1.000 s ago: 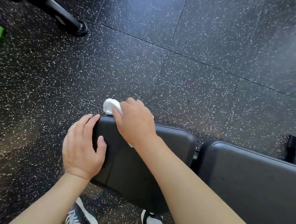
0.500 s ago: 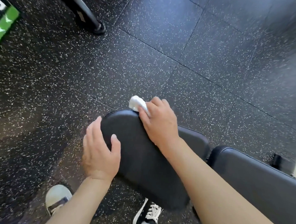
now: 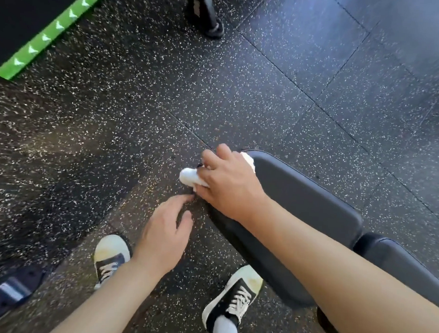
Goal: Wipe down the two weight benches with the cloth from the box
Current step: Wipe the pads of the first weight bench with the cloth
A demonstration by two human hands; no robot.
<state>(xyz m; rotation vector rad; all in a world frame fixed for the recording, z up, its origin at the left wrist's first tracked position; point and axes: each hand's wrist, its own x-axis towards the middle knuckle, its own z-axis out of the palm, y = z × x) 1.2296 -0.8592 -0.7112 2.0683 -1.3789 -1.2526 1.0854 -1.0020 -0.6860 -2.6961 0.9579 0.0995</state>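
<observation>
I see the white cloth (image 3: pixel 191 178) bunched at the narrow end of the black seat pad (image 3: pixel 300 203) of the weight bench. One part of it shows to the left of my right hand (image 3: pixel 227 184) and a small part shows at the far side of that hand, on the pad edge. The right hand lies on top of the cloth with the fingers bent over it and presses it on the corner of the pad. My left hand (image 3: pixel 165 233) hangs over the speckled floor (image 3: pixel 113 125), just beside the pad end (not touching it, as far as I can tell), fingers relaxed and holding nothing. The second pad (image 3: pixel 396 262) of the bench continues to the right behind my right forearm. Below are two black and white sneakers (image 3: pixel 234 294), and at top left a black mat with a green border (image 3: pixel 52 32).
</observation>
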